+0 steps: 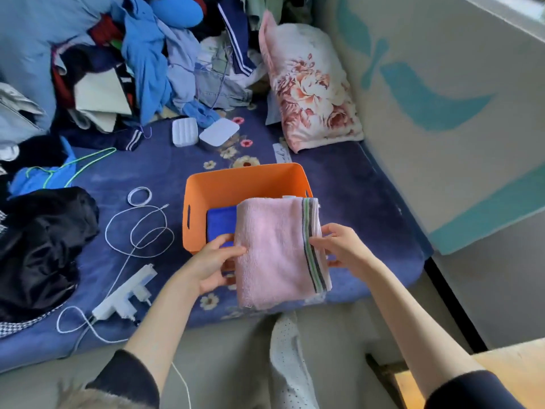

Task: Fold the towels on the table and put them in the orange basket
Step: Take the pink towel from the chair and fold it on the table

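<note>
Two bare forearms are reaching forward, the left hand (216,265) and right hand (342,246) each gripping an opposite edge of a folded pink towel (274,252) with a striped border. Both hands are holding it just above the near rim of an orange basket (233,184), which is sitting on a blue floral bedspread (368,202). Inside the basket, a folded blue towel (221,224) is lying flat.

Blue floral bedspread (348,184), teal-patterned wall (442,93), clothes heap (141,54).
</note>
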`<state>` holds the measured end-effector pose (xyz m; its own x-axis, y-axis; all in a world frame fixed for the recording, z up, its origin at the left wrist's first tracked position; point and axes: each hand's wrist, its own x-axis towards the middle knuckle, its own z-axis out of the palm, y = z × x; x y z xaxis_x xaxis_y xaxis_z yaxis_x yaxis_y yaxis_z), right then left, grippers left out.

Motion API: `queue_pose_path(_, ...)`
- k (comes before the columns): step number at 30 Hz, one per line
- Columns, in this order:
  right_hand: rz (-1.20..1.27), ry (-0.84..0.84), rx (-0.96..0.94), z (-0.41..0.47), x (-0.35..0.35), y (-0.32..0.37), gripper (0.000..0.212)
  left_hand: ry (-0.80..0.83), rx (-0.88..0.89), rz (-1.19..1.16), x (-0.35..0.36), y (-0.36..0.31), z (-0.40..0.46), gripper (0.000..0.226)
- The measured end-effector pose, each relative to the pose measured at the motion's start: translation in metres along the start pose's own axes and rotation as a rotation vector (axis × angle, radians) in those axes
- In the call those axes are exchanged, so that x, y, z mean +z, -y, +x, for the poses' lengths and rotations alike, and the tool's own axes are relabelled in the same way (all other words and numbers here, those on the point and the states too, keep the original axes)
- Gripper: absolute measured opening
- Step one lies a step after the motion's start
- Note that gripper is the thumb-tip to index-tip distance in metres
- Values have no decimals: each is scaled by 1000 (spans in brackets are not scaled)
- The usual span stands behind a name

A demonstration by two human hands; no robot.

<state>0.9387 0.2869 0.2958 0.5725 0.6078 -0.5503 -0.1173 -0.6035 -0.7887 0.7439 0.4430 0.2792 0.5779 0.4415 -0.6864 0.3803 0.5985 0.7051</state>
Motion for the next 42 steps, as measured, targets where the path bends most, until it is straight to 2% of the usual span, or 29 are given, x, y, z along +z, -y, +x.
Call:
queue_pose_path(3, -26, 8, 25, 56, 1, 22, 18, -32, -9, -8, -6, -30, 43, 32)
queue_pose_path(9, -188, -12, 101, 179, 10, 44, 21, -163, -97, 14, -12, -66, 153, 26)
queue_pose_path(13, -502, 10, 118, 250, 34, 30, 16, -234, -162, 54, -22, -45, 219, 27)
queue_pose_path(15, -582, 36, 141, 274, 49, 16, 11, -266, -197, 51, -27, -31, 243, 31)
queue_pose_path(19, -647, 26, 221, 308, 71, -15, 23, -279, -254, 57, -33, -2, 285, 33)
queue_pose_path(24, -792, -72, 301, 341, 84, -41, 30, -249, -263, 92, -28, 30, 337, 29)
queue_pose_path(30, -785, -79, 318, 360, 94, -55, 37, -231, -260, 110, -28, 41, 367, 31)
queue_pose_path(33, -797, -101, 352, 365, 99, -62, 42, -245, -230, 193, -28, 44, 377, 39)
queue_pose_path(37, -952, -135, 316, 369, 104, -66, 49, -133, -156, 416, -28, 45, 377, 55)
queue_pose_path(40, -1069, -76, 193, 357, 104, -69, 56, -137, 56, 721, -28, 52, 361, 58)
queue_pose_path(42, -1384, 24, -17, 345, 105, -79, 61, -140, 247, 1057, -28, 57, 352, 60)
